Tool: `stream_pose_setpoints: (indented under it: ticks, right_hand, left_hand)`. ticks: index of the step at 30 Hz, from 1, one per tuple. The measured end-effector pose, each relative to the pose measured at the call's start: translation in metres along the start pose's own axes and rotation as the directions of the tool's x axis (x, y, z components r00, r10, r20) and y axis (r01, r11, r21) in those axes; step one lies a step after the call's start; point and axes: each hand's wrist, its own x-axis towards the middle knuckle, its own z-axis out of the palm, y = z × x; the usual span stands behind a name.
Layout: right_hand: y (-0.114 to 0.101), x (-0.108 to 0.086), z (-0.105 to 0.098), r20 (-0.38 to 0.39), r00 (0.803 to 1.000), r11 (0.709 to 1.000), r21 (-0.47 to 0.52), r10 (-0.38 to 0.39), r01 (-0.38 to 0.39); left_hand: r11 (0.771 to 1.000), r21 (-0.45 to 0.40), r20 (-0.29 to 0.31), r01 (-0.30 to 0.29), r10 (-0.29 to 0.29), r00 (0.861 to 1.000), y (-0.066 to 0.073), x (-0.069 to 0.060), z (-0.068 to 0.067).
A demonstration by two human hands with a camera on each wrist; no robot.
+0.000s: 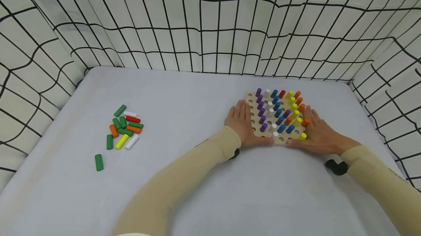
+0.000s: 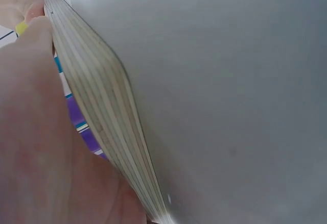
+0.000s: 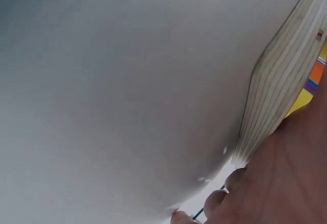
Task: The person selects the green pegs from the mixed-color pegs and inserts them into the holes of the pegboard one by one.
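Note:
A pale wooden pegboard (image 1: 250, 101) stands on the white surface at the right, with upright purple, white, blue, red, yellow and orange pegs. My left hand (image 1: 242, 124) lies against its left side, fingers straight, thumb along the front edge. Against the right side rests my right hand (image 1: 323, 135), fingers extended, thumb by the yellow peg (image 1: 303, 136) at the front corner. The left wrist view has the board's layered edge (image 2: 102, 76) beside my left hand (image 2: 46, 132). In the right wrist view, the edge (image 3: 271, 86) meets my right hand (image 3: 286, 183).
Loose green, orange, red, yellow and white pegs lie in a group at the left, with one green peg (image 1: 99, 162) apart in front. Black netting (image 1: 200, 29) over white walls borders the table (image 1: 184, 111) at the back and both sides.

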Motion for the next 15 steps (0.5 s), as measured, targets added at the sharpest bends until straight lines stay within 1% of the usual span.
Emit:
stream_pose_setpoints:
  ticks: [5, 10, 15]
  right_hand:
    - [-0.013, 0.002, 0.004, -0.002, 1.000, 1.000, -0.018, -0.003, 0.003]
    - [-0.029, 0.000, 0.007, -0.011, 1.000, 0.999, -0.028, -0.021, 0.021]
    - [-0.044, -0.001, 0.012, -0.017, 0.999, 0.999, -0.043, -0.035, 0.034]
  left_hand:
    - [1.000, 0.013, -0.004, 0.000, 0.000, 1.000, -0.011, -0.007, 0.001]
    - [1.000, 0.022, -0.018, -0.018, 0.018, 1.000, -0.024, -0.018, 0.001]
    - [0.999, 0.023, -0.032, -0.029, 0.030, 0.999, -0.037, -0.029, 0.003]
